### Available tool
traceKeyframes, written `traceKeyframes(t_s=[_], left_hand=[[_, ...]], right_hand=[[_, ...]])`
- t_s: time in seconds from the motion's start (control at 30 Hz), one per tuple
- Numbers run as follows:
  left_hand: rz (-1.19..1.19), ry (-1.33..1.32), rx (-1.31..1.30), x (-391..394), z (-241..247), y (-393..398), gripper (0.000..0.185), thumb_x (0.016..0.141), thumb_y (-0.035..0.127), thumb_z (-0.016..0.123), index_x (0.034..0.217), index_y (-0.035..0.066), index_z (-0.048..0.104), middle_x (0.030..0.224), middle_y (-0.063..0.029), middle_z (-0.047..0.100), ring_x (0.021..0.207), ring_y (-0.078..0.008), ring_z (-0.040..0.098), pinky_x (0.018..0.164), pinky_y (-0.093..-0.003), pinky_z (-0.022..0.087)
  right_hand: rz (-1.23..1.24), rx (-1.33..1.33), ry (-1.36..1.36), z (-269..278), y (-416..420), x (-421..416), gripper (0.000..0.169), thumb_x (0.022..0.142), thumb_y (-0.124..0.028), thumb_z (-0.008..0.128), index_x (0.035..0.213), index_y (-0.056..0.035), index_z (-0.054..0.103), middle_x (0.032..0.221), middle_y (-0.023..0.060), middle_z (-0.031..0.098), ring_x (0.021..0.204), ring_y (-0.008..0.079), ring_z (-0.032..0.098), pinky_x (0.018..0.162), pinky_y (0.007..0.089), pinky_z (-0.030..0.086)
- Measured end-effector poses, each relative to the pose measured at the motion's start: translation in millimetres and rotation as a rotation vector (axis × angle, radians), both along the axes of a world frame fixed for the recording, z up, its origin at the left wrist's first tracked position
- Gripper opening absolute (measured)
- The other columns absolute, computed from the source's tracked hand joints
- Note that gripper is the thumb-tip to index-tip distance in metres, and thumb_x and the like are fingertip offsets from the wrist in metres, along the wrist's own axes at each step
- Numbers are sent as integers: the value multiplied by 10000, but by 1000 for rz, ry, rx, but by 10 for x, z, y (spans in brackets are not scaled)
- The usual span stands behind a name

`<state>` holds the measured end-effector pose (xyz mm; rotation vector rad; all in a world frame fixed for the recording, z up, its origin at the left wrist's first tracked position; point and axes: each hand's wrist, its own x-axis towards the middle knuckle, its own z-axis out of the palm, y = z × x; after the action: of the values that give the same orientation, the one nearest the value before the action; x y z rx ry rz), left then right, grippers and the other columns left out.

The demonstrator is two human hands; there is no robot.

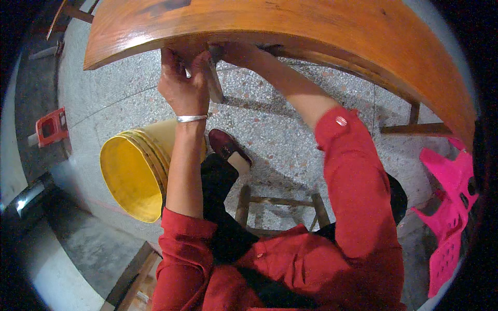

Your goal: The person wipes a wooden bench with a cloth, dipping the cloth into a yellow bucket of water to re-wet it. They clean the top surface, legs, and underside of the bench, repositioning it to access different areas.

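Observation:
A varnished wooden table (pixel 295 19) curves across the top of the head view. My left hand (pixel 184 83), with a silver bracelet (pixel 192 117) at its wrist, reaches up to the underside of the front edge. Its fingertips are hidden below the tabletop. My right hand (pixel 235 53) reaches under the same edge beside it, mostly in shadow, with the fingers hard to make out. Between the two hands, a wooden table leg (pixel 216 83) runs down to the floor. Whether either hand grips anything under there cannot be seen.
A yellow plastic bucket (pixel 134 177) lies on its side left of my leg. Below me are a wooden stool's legs (pixel 243 204). A pink plastic chair (pixel 447 229) stands at right, a red plastic stool (pixel 52 127) at far left. The floor (pixel 280 144) is speckled terrazzo.

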<state>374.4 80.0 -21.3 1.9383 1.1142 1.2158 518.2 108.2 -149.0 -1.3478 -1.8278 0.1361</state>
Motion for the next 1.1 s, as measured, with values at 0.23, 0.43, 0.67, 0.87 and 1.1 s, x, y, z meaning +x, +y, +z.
traceKeyframes(t_s=[0.23,0.43,0.67,0.87,1.1], left_hand=[[26,-9,-35,36,79,-85,390,747,13,706,1085,-16,514,971,-113,635,899,-148,614,751,-270,499],[-12,-52,-89,25,87,-61,473,744,-19,693,1161,-27,471,1071,-119,601,972,-180,590,821,-287,495],[-37,-61,-73,63,43,-67,460,747,-14,693,1157,-18,485,1073,-118,598,990,-170,576,831,-296,494],[-4,-54,-116,110,66,-103,408,766,0,685,1130,-12,498,1083,-111,587,984,-170,569,841,-295,482],[-13,-97,-93,80,83,-100,412,766,-7,681,1126,-21,481,1075,-112,585,1024,-184,558,853,-303,477]], right_hand=[[136,-203,442,-10,600,-520,222,866,-232,548,1050,-107,554,876,51,592,864,215,565,811,340,453],[773,-675,1391,-58,210,-53,218,898,-246,518,1070,-111,527,794,33,582,778,186,562,747,306,462],[437,-385,440,-209,131,-23,217,858,-210,578,1020,-67,557,1025,44,571,950,151,543,865,309,450],[334,-319,772,0,486,-398,223,888,-248,536,1014,-64,541,947,39,563,859,150,538,785,318,447],[1069,-807,1626,-311,88,79,228,917,-293,500,973,-74,535,810,32,552,729,149,527,674,313,445]])
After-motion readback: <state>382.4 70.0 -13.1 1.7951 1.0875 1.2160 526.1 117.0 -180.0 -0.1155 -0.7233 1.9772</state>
